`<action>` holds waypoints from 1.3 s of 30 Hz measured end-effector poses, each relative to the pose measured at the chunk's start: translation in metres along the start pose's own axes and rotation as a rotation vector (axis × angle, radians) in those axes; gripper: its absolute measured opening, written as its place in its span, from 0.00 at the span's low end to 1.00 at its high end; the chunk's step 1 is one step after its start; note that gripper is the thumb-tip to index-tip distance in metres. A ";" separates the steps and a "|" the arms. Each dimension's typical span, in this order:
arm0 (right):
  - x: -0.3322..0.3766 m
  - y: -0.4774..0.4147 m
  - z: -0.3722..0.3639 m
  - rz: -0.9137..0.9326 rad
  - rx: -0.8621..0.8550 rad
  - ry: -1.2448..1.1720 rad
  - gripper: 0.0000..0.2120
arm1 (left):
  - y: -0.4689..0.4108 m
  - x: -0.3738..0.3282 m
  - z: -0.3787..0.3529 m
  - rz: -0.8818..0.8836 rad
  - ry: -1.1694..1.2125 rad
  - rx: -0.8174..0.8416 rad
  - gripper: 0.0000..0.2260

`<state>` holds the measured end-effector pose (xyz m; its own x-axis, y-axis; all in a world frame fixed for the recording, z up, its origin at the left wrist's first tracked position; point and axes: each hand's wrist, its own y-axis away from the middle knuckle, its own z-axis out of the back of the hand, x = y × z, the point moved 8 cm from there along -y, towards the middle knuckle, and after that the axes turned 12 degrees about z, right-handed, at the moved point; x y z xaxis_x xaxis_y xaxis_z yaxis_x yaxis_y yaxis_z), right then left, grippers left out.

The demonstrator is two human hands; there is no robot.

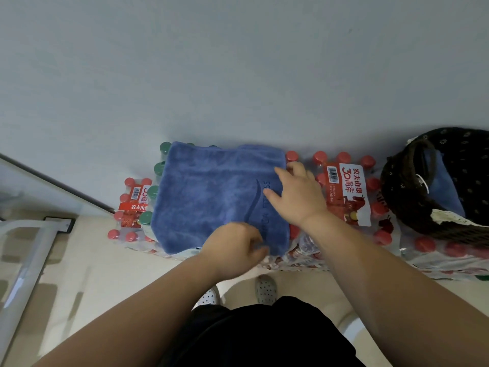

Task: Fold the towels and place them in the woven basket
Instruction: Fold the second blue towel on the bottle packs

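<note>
Bottle packs serve as surface: towel seems partly folded, left grip pinching its near edge, right grip flat on it; second towel lies in basket.

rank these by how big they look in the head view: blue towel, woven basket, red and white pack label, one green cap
1. blue towel, largest
2. woven basket, though the frame edge cuts it off, so unsure
3. red and white pack label
4. green cap, smallest

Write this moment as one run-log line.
folding; blue towel on water-bottle packs; left hand grips near edge; right hand rests on right edge
</note>
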<state>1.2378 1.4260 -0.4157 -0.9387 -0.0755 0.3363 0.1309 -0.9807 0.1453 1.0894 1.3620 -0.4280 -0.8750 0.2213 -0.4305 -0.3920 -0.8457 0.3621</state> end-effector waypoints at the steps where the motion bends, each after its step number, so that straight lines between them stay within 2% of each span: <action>1: 0.004 -0.005 0.001 0.001 -0.013 0.028 0.31 | -0.002 0.007 0.013 0.022 0.019 -0.062 0.15; 3: 0.010 -0.017 0.001 -0.002 -0.009 0.053 0.30 | -0.007 0.027 0.043 0.060 0.020 -0.229 0.10; 5: 0.015 -0.030 -0.001 0.003 0.000 0.061 0.28 | -0.015 0.049 0.072 0.108 -0.002 -0.371 0.12; 7: 0.022 -0.044 0.000 0.039 -0.003 0.074 0.26 | -0.029 0.071 0.093 0.170 -0.066 -0.419 0.14; 11: 0.038 -0.069 -0.007 0.156 0.050 0.116 0.25 | -0.062 0.103 0.120 0.256 -0.234 -0.415 0.21; 15: 0.028 -0.081 -0.020 0.126 0.068 0.109 0.24 | -0.095 0.125 0.116 0.275 -0.298 -0.270 0.24; 17: 0.021 -0.082 -0.022 0.106 0.060 0.142 0.26 | -0.103 0.129 0.114 0.263 -0.314 -0.245 0.22; 21: 0.005 -0.088 -0.015 0.041 0.044 0.139 0.29 | -0.113 0.131 0.125 0.250 -0.323 -0.306 0.19; 26: 0.005 -0.096 0.000 0.071 0.015 0.252 0.26 | -0.124 0.130 0.135 0.275 -0.375 -0.286 0.10; 30: 0.005 -0.092 0.009 0.108 -0.083 0.196 0.21 | -0.119 0.123 0.140 0.251 -0.318 -0.287 0.05; 33: 0.003 -0.079 0.017 0.130 -0.185 -0.039 0.15 | -0.109 0.126 0.145 0.211 -0.168 -0.306 0.04; 36: 0.004 -0.060 0.030 0.165 -0.214 -0.254 0.10 | -0.091 0.132 0.155 0.173 0.066 -0.318 0.08; 39: 0.005 -0.036 0.046 0.161 -0.224 -0.284 0.15 | -0.066 0.130 0.164 0.065 0.193 -0.309 0.09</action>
<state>1.2434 1.4690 -0.3769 -0.7822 -0.2098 0.5866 0.1674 -0.9778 -0.1265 0.9548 1.5259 -0.3721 -0.8142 0.0913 -0.5733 -0.2071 -0.9683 0.1399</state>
